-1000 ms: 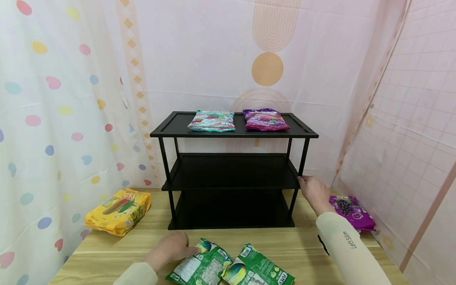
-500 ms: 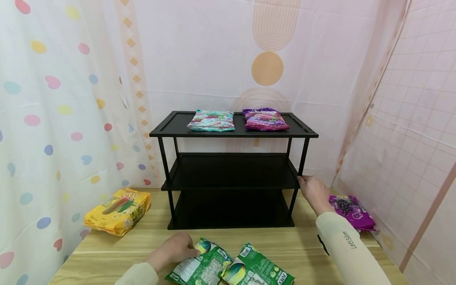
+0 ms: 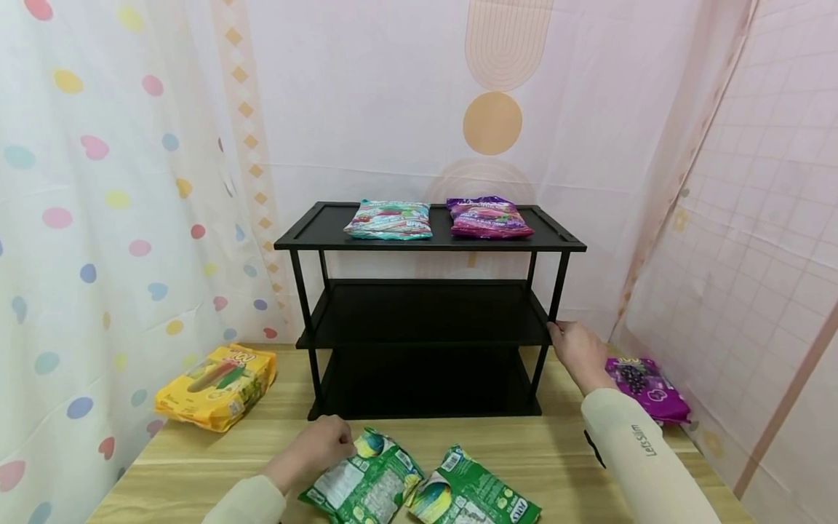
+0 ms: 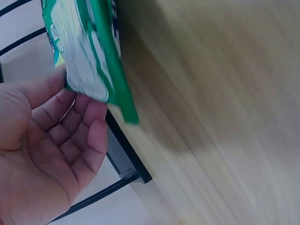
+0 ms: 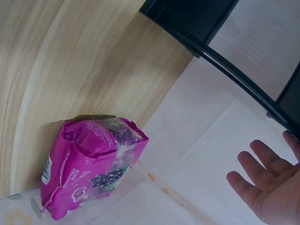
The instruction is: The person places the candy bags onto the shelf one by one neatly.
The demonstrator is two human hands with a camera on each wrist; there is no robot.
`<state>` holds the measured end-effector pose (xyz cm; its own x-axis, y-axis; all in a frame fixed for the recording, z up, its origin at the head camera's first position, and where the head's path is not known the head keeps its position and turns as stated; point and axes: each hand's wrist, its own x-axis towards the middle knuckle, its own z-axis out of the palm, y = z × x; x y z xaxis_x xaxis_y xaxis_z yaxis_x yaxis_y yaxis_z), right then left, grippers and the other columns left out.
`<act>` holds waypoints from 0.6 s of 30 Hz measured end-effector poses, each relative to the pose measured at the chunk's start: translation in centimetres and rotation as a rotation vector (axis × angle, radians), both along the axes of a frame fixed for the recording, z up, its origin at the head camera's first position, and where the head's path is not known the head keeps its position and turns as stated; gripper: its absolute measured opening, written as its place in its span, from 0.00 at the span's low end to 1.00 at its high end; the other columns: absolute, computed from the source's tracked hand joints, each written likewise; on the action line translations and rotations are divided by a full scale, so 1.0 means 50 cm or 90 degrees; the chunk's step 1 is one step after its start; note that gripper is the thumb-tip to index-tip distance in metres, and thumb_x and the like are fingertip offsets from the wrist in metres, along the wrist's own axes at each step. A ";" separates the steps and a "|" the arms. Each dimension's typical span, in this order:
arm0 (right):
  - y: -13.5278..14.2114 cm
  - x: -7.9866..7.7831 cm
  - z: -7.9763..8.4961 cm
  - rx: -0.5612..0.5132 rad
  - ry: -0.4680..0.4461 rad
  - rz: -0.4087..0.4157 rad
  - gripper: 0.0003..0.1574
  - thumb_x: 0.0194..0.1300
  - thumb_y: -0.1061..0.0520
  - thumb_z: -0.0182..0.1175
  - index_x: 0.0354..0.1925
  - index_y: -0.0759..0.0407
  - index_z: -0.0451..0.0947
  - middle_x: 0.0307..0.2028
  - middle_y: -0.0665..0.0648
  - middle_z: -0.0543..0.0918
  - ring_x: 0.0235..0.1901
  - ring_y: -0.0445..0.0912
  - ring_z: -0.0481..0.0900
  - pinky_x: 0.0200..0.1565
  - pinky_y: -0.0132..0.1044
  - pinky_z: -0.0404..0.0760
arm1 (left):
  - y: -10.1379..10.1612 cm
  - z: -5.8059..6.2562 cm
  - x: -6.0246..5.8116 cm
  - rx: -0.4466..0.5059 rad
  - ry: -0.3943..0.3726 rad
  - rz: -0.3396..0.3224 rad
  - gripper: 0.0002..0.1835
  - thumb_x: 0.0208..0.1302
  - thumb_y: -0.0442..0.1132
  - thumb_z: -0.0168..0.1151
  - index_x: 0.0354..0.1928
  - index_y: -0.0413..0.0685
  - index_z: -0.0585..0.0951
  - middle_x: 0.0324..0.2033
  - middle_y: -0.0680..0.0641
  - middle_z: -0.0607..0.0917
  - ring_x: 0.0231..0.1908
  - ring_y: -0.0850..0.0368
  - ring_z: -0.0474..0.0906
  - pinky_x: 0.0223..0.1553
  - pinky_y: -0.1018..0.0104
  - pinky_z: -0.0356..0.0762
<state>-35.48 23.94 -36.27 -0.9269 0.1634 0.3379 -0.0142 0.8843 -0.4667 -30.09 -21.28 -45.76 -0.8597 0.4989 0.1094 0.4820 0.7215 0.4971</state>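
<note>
One Wooden Table (image 3: 150, 480) Held One Black Rack (image 3: 425, 313)

Left of the rack lay a yellow packet (image 3: 219, 389); in front, a green packet (image 3: 372, 482) lay just beside a second green packet (image 3: 474, 491). A grape-printed packet (image 3: 647, 391) lay at right, a violet packet (image 3: 489, 219) and teal packet (image 3: 389, 220) on the top shelf (image 3: 441, 229). A left hand (image 3: 321, 444) pinched the first green packet's corner between thumb and fingers. A right hand (image 3: 579, 355) touched the middle shelf (image 3: 471, 320), visible fingers extended; whether it gripped could not be told.

right-hand fingers (image 5: 267, 158) at black rack (image 5: 192, 21) | purple grape packet (image 5: 93, 164) on wood table (image 5: 70, 56)
</note>
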 end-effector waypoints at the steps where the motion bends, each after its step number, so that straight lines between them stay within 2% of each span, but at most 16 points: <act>1: 0.000 0.000 0.000 0.001 0.001 0.000 0.28 0.79 0.47 0.43 0.59 0.61 0.80 0.53 0.70 0.81 0.46 0.65 0.81 0.39 0.58 0.77 | -0.001 0.003 0.001 0.001 0.005 0.004 0.13 0.64 0.32 0.65 0.20 0.46 0.80 0.16 0.57 0.73 0.17 0.63 0.65 0.21 0.68 0.64; 8: 0.000 0.001 -0.001 0.000 0.004 0.003 0.28 0.79 0.46 0.42 0.59 0.61 0.80 0.54 0.70 0.81 0.50 0.67 0.80 0.42 0.60 0.77 | -0.012 0.022 -0.008 -0.018 0.055 0.043 0.11 0.65 0.33 0.64 0.24 0.47 0.77 0.20 0.55 0.73 0.20 0.63 0.65 0.23 0.67 0.65; 18: 0.000 0.000 -0.001 0.001 0.005 0.003 0.29 0.79 0.46 0.42 0.59 0.62 0.79 0.55 0.70 0.80 0.52 0.67 0.79 0.44 0.61 0.76 | -0.031 0.059 -0.019 -0.019 0.102 0.055 0.13 0.64 0.31 0.65 0.23 0.47 0.75 0.19 0.55 0.71 0.18 0.63 0.64 0.23 0.67 0.64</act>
